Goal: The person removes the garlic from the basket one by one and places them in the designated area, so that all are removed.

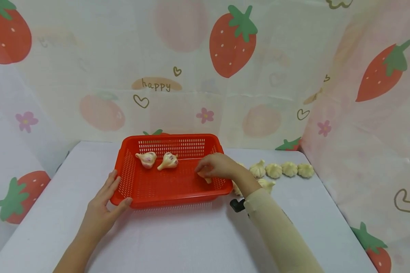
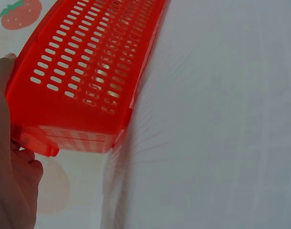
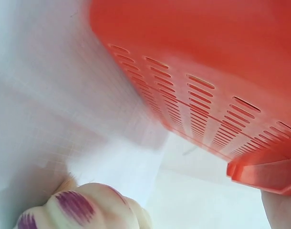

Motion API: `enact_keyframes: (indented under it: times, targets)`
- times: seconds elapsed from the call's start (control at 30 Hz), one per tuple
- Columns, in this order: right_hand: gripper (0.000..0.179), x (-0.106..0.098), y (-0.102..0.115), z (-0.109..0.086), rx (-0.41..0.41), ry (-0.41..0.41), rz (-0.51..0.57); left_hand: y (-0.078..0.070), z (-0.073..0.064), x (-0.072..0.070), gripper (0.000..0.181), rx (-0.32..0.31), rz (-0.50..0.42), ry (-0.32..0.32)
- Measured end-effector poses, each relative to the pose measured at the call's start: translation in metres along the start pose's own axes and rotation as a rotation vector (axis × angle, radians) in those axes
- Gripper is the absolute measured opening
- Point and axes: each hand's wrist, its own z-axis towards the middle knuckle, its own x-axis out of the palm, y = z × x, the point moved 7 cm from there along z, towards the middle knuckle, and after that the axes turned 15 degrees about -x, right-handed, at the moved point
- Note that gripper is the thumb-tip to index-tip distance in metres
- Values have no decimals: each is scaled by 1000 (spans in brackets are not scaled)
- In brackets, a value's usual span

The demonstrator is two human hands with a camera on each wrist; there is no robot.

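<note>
At the left end of the red plastic basket (image 1: 171, 199), my left hand (image 1: 100, 214) rests against a front corner. Its fingers lie along the side rim and its thumb touches the front rim; the left wrist view shows this hand (image 2: 14, 186) beside the basket wall (image 2: 83, 102). My right hand (image 1: 216, 167) reaches over the opposite end and holds a garlic bulb (image 1: 206, 179) low inside, partly hidden by the fingers. Two more garlic bulbs, one left (image 1: 147, 159) and one nearer the middle (image 1: 168, 161), lie in the basket.
Right of the basket, several garlic bulbs (image 1: 274, 170) lie on the white tablecloth (image 1: 177, 242), some hidden behind the right arm. A purple-streaked garlic bulb (image 3: 83, 210) appears close up in the right wrist view. A strawberry-print curtain (image 1: 177, 45) surrounds the table.
</note>
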Motion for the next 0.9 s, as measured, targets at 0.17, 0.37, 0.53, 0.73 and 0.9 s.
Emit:
enact_keyframes:
  times: [0.17,0.37,0.53,0.73,0.9]
  targets:
    - [30,2,-5,3,27,29,-61,1,-1,1,81,1,-3,0]
    - [34,1,-5,6,44,39,-110,2,0,2,82,-3,5,3]
    - [40,1,-6,8,47,47,-140,3,2,1,81,6,5,-5]
    - [43,1,-10,13,50,48,-154,3,2,1,82,3,0,-6]
    - [44,4,-14,17,66,78,-195,4,1,3,82,1,-3,-6]
